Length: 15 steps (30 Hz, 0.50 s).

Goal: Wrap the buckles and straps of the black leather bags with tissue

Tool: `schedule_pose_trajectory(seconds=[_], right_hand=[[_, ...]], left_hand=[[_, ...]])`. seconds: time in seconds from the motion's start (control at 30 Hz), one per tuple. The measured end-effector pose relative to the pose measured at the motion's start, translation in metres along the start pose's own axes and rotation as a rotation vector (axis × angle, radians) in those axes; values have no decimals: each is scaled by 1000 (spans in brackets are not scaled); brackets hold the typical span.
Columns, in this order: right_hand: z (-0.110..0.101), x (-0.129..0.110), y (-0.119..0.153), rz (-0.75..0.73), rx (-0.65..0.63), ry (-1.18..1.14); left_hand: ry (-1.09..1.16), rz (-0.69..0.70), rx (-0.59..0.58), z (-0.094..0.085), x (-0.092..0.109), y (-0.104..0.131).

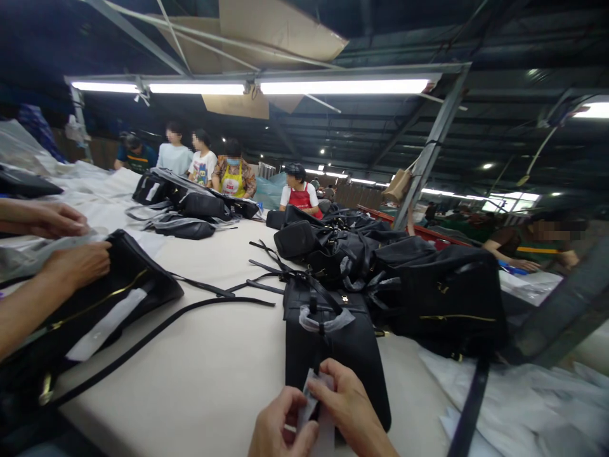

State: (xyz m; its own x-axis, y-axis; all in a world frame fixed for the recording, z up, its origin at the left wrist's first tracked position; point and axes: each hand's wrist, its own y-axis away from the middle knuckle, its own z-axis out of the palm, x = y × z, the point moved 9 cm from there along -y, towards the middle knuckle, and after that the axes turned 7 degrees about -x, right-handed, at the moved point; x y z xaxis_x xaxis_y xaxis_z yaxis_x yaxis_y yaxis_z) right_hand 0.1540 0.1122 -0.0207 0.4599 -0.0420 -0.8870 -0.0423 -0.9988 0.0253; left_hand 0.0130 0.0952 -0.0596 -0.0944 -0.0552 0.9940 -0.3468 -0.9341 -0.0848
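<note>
A black bag lies on the pale table in front of me, its handle wrapped in clear plastic film. Over the lower part of this bag, my left hand and my right hand pinch a strip of thin whitish wrapping between fingers and thumbs. My left hand is on the lower left of the strip, my right on its upper right. Part of the strip's lower end is hidden behind my fingers.
Black bags are heaped at the right, and more bags lie farther back. At the left, a co-worker's hands work at a black bag with a gold zip. Loose straps cross the table. Plastic sheets lie right.
</note>
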Motion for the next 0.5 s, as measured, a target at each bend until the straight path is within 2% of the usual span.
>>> schedule_pose_trajectory(seconds=[0.1,0.2,0.37,0.5], right_hand=[[0,3,-1,-17,-25,-7],[-1,0,0,-34,-28,-3],[-10,-4,8,-39,10,-5],[-9,17,25,60,5,-177]], left_hand=[[142,-107,-88,0,2,-7],[107,-161,-130,0,9,-20],[110,-188,-146,19,4,-33],[227,-221,-123,34,-6,-33]])
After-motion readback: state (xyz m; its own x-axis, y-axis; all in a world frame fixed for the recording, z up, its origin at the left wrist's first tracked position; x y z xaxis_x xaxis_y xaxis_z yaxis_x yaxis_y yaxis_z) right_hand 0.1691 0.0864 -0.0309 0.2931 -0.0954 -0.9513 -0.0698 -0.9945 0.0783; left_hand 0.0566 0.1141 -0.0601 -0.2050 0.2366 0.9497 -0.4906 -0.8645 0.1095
